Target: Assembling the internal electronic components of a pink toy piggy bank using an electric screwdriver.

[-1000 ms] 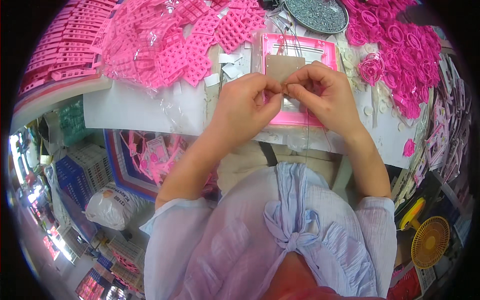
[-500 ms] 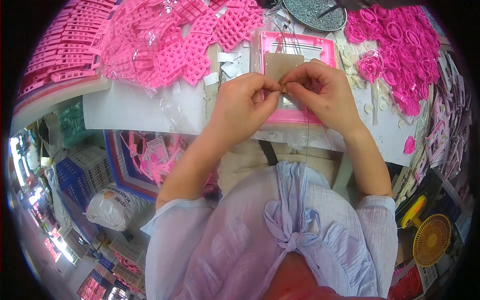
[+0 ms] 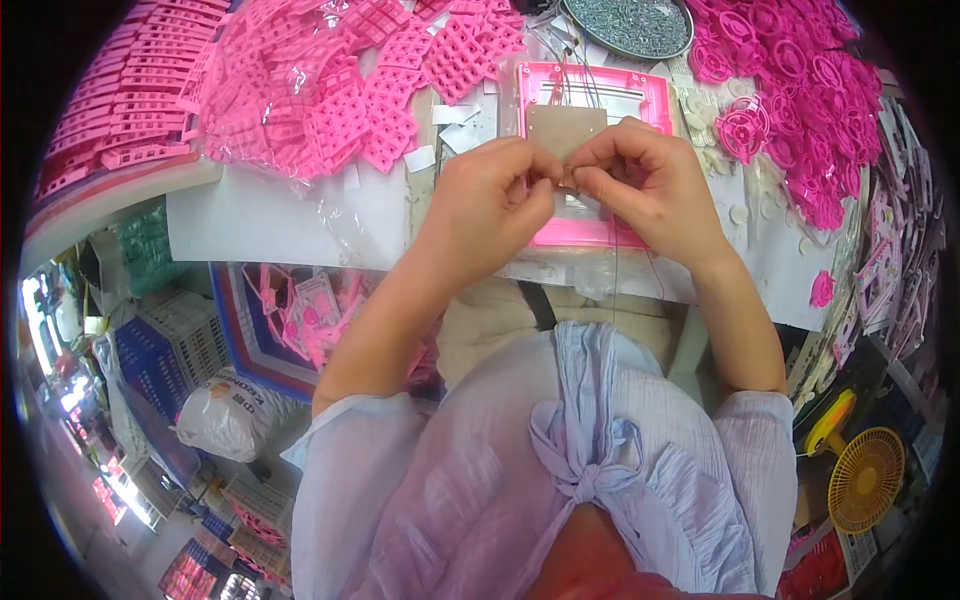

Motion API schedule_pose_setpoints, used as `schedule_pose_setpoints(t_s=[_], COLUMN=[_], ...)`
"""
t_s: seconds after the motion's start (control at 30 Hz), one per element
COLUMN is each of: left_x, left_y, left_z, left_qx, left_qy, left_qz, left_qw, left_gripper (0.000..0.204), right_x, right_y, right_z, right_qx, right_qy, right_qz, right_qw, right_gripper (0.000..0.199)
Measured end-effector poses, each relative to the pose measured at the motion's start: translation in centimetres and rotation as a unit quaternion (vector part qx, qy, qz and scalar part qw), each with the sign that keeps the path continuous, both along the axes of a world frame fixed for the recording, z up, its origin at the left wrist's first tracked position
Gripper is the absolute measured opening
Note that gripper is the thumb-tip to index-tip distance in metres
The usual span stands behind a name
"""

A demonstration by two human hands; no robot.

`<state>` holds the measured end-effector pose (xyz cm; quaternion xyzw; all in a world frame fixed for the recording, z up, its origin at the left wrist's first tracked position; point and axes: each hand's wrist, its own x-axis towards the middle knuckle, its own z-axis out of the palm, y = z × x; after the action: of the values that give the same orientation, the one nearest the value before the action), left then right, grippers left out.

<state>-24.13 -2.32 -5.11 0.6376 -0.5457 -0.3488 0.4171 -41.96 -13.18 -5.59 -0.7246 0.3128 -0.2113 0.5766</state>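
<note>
A pink plastic frame-like housing (image 3: 572,234) lies on the worktable in front of me, with a tan circuit board (image 3: 566,124) across it. Thin dark and red wires (image 3: 590,88) run from the board's far side. Over the board's near part, my left hand (image 3: 492,200) and my right hand (image 3: 648,190) meet fingertip to fingertip. Both are closed in a pinch on something tiny; the fingers mostly hide it. Another thin dark wire (image 3: 615,265) hangs below the right hand over the table's near edge, beside a red one.
Pink gridded plastic parts (image 3: 330,90) heap at the far left, magenta ring-shaped parts (image 3: 790,80) at the right. A round tray of screws (image 3: 635,28) stands at the back. White paper pieces (image 3: 458,115) lie left of the housing. A yellow fan (image 3: 866,480) is low at right.
My fingertips have shifted slightly over the board, with the left hand's fingers a little more curled. The dark tool over the screw tray has gone from view. The housing stays put.
</note>
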Motion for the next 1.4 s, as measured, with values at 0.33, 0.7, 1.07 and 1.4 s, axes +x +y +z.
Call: schedule_pose_setpoints(t_s=[0.33,0.7,1.07,1.4], left_x=[0.1,-1.5,1.8,0.9], left_y=[0.1,0.9,-1.2,-0.6], left_z=[-0.2,-0.6,1.1,-0.5], left_qx=[-0.014,-0.019,0.216,-0.122], left_qy=[-0.022,0.089,0.266,-0.175], left_qz=[0.0,0.061,-0.043,-0.132], left_qw=[1.0,0.994,0.938,0.968], left_gripper=[0.007,0.01,0.015,0.015], right_x=[0.0,0.1,-0.4,-0.4], right_y=[-0.1,3.9,3.9,4.0], right_z=[0.0,0.4,-0.8,-1.1], right_qx=[-0.02,-0.164,-0.381,-0.504], right_qy=[0.027,-0.035,-0.026,0.043], right_qz=[0.007,-0.073,0.011,0.028], right_qw=[0.999,0.983,0.924,0.862], right_gripper=[0.016,0.014,0.017,0.018])
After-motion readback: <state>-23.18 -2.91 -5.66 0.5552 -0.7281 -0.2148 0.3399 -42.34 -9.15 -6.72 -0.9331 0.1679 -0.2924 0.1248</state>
